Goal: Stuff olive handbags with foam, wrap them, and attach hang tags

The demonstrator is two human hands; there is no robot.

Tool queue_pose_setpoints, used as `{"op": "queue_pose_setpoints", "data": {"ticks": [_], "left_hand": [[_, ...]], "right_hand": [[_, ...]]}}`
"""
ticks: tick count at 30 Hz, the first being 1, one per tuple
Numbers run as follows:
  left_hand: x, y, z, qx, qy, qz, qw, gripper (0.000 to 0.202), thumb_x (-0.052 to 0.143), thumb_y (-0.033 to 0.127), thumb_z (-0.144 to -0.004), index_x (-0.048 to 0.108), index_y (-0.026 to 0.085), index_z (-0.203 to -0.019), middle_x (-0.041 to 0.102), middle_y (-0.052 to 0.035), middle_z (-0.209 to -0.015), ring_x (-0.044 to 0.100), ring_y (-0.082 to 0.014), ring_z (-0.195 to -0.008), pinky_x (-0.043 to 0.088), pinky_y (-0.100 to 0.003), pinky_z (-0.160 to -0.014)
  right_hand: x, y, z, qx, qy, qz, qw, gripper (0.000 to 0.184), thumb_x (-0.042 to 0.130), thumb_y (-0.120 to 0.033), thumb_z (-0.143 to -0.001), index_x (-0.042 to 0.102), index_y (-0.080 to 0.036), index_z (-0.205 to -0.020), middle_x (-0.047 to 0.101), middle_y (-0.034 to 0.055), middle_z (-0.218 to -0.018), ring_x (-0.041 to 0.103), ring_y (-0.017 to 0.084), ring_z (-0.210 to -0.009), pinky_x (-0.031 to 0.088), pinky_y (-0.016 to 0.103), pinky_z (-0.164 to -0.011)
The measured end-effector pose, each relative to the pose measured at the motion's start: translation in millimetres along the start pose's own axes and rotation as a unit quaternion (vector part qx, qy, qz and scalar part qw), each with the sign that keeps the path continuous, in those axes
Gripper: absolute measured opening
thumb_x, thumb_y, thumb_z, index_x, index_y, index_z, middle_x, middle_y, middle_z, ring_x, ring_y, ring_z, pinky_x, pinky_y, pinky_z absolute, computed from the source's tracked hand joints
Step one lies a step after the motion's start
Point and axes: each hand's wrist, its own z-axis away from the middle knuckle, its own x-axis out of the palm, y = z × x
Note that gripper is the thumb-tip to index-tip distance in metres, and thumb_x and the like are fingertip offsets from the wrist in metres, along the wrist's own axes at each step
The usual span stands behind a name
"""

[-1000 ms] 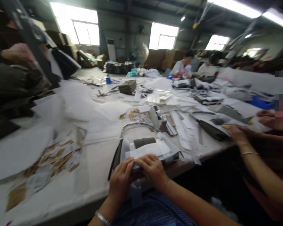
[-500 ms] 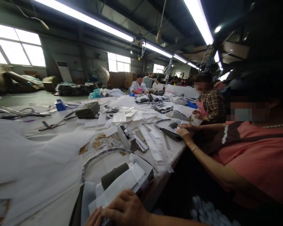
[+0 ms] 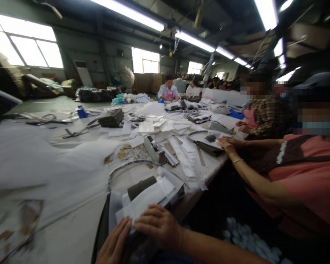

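Observation:
A dark olive handbag (image 3: 100,229) lies at the near edge of the table, its wrapped handle (image 3: 128,165) arching away from me. White foam sheet (image 3: 147,201) covers part of it, beside a dark rolled flap or piece (image 3: 142,187) whose exact kind I cannot make out. My left hand (image 3: 115,240) rests with straight fingers on the bag's near side. Just right of it, my right hand (image 3: 161,227) lies over the sheet's near edge, fingers extended and slightly bent. Neither hand is wrapped round anything. The bag's underside is hidden.
A tape dispenser (image 3: 155,150) stands beyond the bag, near paper scraps (image 3: 133,148) and white foam strips (image 3: 181,157). Another olive bag (image 3: 111,118) sits farther back. At right, a co-worker's hands (image 3: 228,145) touch a similar bag (image 3: 207,146). White sheeting (image 3: 24,157) covers the left side.
The view has shifted, so the scene sits farther right and the far part higher. My left hand shows more fully, and my right hand's fingers look straighter on the sheet.

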Motion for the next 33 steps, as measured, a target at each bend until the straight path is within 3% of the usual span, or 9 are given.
{"op": "queue_pose_setpoints", "data": {"ticks": [4,7,10,14,18,22,26,30,33], "left_hand": [[-22.0,23.3,-11.4,-0.100,-0.018,-0.002,0.995,0.049,0.050,0.015,-0.095,0.047,0.024,-0.143,0.065,-0.0087,-0.133,0.060,-0.0248,-0.124,0.055,-0.043,-0.102],[-20.9,29.6,-15.7,-0.120,-0.033,0.003,0.992,0.047,0.052,0.012,-0.094,0.049,0.021,-0.140,0.064,-0.0093,-0.133,0.057,-0.0241,-0.127,0.051,-0.046,-0.107],[-21.2,31.2,-15.8,-0.129,-0.048,-0.001,0.991,0.047,0.054,0.012,-0.093,0.049,0.020,-0.139,0.063,-0.0087,-0.134,0.054,-0.0223,-0.130,0.050,-0.043,-0.109],[-25.0,32.7,-17.0,-0.123,-0.038,0.000,0.992,0.047,0.054,0.013,-0.093,0.049,0.021,-0.140,0.063,-0.0085,-0.134,0.054,-0.0216,-0.130,0.051,-0.041,-0.108],[-25.1,33.6,-17.6,-0.125,-0.030,-0.004,0.992,0.047,0.054,0.012,-0.094,0.049,0.021,-0.139,0.063,-0.0088,-0.134,0.055,-0.0222,-0.129,0.052,-0.042,-0.107],[-21.3,34.3,-15.0,-0.132,-0.036,-0.002,0.991,0.047,0.054,0.013,-0.094,0.048,0.022,-0.140,0.063,-0.0087,-0.135,0.054,-0.0222,-0.130,0.051,-0.043,-0.109],[-22.0,37.5,-15.5,-0.122,-0.014,-0.021,0.992,0.046,0.050,0.011,-0.095,0.049,0.021,-0.140,0.064,-0.0089,-0.134,0.055,-0.0219,-0.130,0.052,-0.042,-0.108],[-19.9,37.3,-15.6,-0.106,0.004,-0.062,0.992,0.041,0.044,0.010,-0.097,0.055,0.020,-0.135,0.068,-0.0070,-0.127,0.062,-0.0208,-0.122,0.058,-0.036,-0.098],[-15.5,35.1,-13.5,-0.088,0.011,-0.085,0.992,0.040,0.046,0.011,-0.096,0.056,0.019,-0.134,0.067,-0.0084,-0.128,0.061,-0.0230,-0.122,0.058,-0.037,-0.098]], "right_hand": [[-31.3,-13.3,26.7,-0.018,-0.014,-0.012,1.000,0.034,0.046,-0.014,-0.101,0.060,-0.022,-0.130,0.069,0.0030,-0.126,0.054,0.015,-0.128,0.040,0.039,-0.114],[-23.2,-19.2,46.4,-0.032,-0.058,-0.025,0.997,0.037,0.045,-0.012,-0.101,0.059,-0.023,-0.132,0.068,0.0037,-0.130,0.053,0.016,-0.130,0.045,0.040,-0.111],[-6.1,-27.0,51.4,-0.049,-0.062,-0.032,0.996,0.038,0.042,-0.011,-0.102,0.060,-0.023,-0.133,0.068,0.0037,-0.129,0.056,0.016,-0.127,0.047,0.040,-0.109],[10.2,-30.2,40.0,-0.068,-0.004,-0.038,0.997,0.032,0.047,-0.013,-0.101,0.064,-0.022,-0.127,0.073,0.0047,-0.117,0.062,0.015,-0.117,0.049,0.037,-0.105],[13.0,-31.4,29.4,-0.073,0.032,-0.100,0.992,0.017,0.056,-0.015,-0.097,0.070,-0.021,-0.106,0.077,0.0023,-0.094,0.069,0.015,-0.096,0.053,0.037,-0.095],[7.3,-42.1,31.9,0.012,0.022,-0.171,0.985,0.015,0.061,-0.014,-0.094,0.071,-0.020,-0.103,0.076,0.0033,-0.092,0.069,0.016,-0.089,0.056,0.032,-0.082],[-4.0,-57.0,32.9,0.044,0.021,-0.183,0.982,0.017,0.055,-0.016,-0.097,0.071,-0.020,-0.099,0.076,0.0032,-0.089,0.069,0.016,-0.084,0.055,0.031,-0.076],[-12.3,-53.8,15.9,0.029,0.045,-0.167,0.984,0.022,0.050,-0.019,-0.100,0.070,-0.020,-0.092,0.073,0.0010,-0.076,0.067,0.014,-0.070,0.053,0.028,-0.064],[-24.6,-40.5,-10.9,-0.017,0.037,-0.142,0.989,0.018,0.052,-0.019,-0.099,0.070,-0.021,-0.096,0.074,-0.0001,-0.079,0.068,0.013,-0.072,0.052,0.029,-0.068]]}}
